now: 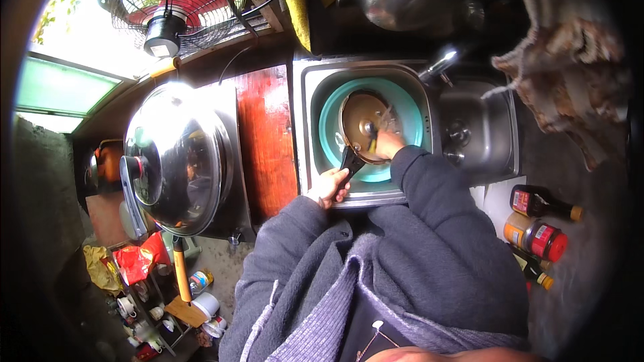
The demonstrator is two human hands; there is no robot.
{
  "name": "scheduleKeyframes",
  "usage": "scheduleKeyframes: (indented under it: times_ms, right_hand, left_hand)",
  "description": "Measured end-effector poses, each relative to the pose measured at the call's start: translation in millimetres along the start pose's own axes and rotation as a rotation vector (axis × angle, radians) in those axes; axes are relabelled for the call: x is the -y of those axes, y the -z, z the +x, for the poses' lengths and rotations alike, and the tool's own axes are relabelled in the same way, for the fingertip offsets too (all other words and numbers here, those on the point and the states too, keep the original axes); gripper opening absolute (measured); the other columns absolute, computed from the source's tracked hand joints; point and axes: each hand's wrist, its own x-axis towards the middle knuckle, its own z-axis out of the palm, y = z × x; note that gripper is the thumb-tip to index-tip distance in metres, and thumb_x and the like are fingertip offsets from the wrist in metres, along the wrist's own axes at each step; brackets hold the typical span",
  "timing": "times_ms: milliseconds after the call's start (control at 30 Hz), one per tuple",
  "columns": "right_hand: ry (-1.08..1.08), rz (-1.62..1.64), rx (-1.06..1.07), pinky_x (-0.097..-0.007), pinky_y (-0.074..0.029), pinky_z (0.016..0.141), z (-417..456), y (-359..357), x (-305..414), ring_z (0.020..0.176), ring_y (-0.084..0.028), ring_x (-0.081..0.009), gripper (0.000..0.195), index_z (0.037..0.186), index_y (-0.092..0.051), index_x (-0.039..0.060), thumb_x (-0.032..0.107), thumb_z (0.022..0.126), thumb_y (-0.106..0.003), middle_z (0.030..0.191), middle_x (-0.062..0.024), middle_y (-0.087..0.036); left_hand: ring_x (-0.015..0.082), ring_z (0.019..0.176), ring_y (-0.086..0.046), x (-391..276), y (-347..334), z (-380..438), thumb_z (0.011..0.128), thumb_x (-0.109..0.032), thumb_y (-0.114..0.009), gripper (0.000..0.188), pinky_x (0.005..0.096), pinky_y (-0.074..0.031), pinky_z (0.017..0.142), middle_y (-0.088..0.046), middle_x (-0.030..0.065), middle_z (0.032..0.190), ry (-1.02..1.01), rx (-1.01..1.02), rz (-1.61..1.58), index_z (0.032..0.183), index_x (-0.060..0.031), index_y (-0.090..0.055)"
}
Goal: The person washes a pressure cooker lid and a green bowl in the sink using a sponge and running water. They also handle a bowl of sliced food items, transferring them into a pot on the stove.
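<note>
A round brown pan [359,113] with a black handle [352,159] lies tilted inside a turquoise plastic basin [329,110], which sits in the left bowl of a stainless steel sink [307,88]. My left hand [330,187] is closed round the black handle at the near edge of the basin. My right hand [390,143] is over the right part of the pan, with something yellow and dark at its fingers. Blur hides what that thing is and how the fingers hold it.
Left of the sink are a red wooden board [266,141] and a large lidded wok [176,161]. A faucet [440,65] rises behind the right sink bowl [483,125]. Bottles and a jar [548,243] stand at right. A wire-guarded fan [173,5] is upper left.
</note>
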Motion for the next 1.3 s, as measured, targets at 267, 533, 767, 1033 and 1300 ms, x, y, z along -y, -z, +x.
scheduleKeyframes:
  times_ms: [267, 533, 767, 1033, 1300]
  right_hand:
    - [0.117, 0.859, -0.191, -0.0347, -0.045, 0.072, -1.4, 1.4, -40.0, 0.082, -0.057, -0.0262, 0.030, 0.100, -0.053, -0.0023, 0.012, 0.074, -0.057, 0.088, -0.0166, -0.059]
    - [-0.021, 0.550, -0.559, -0.0399, -0.040, 0.088, -0.9, 26.6, -59.8, 0.100, -0.048, -0.0400, 0.045, 0.117, -0.043, -0.0016, 0.017, 0.078, -0.054, 0.109, -0.0240, -0.051]
    - [-0.014, -0.265, -0.041, -0.0414, -0.039, 0.091, 16.4, -56.9, -4.2, 0.122, -0.033, -0.0321, 0.054, 0.127, -0.040, 0.0095, 0.015, 0.076, -0.057, 0.132, -0.0142, -0.036]
    - [-0.127, 1.277, -0.349, -0.0346, -0.045, 0.072, 64.9, -32.3, -74.4, 0.081, -0.055, -0.0221, 0.019, 0.095, -0.056, 0.0028, 0.006, 0.076, -0.052, 0.090, -0.0111, -0.059]
    - [0.327, 1.658, -0.264, -0.0262, -0.047, 0.071, -77.5, 103.9, -35.8, 0.078, -0.055, -0.0141, 0.013, 0.089, -0.051, 0.0032, -0.002, 0.079, -0.044, 0.086, -0.0060, -0.055]
  left_hand:
    - [0.0152, 0.055, -0.054, -20.1, -12.0, -27.6, 0.087, -0.024, -0.048, 0.023, 0.0270, -0.043, 0.048, -0.057, 0.0071, 0.072, -0.334, -0.247, 0.815, 0.099, -0.0038, -0.054]
    - [0.0319, 0.084, -0.058, -1.2, -20.5, -55.2, 0.079, -0.024, -0.056, 0.049, 0.0396, -0.046, 0.075, -0.058, 0.0169, 0.096, -0.622, -0.758, 1.496, 0.123, -0.0083, -0.041]
    - [0.0344, 0.088, -0.057, -7.9, -14.7, -40.4, 0.080, -0.027, -0.055, 0.048, 0.0419, -0.046, 0.076, -0.059, 0.0182, 0.097, -0.597, -0.725, 1.442, 0.122, -0.0073, -0.042]
    - [0.0330, 0.085, -0.058, -17.7, -5.0, -38.8, 0.081, -0.034, -0.054, 0.048, 0.0408, -0.046, 0.074, -0.059, 0.0177, 0.094, -0.581, -0.747, 1.485, 0.121, -0.0102, -0.043]
    - [0.0302, 0.087, -0.059, 0.0, -17.2, -35.4, 0.072, -0.016, -0.061, 0.055, 0.0372, -0.047, 0.075, -0.058, 0.0189, 0.098, -0.435, -0.568, 1.399, 0.121, -0.0044, -0.041]
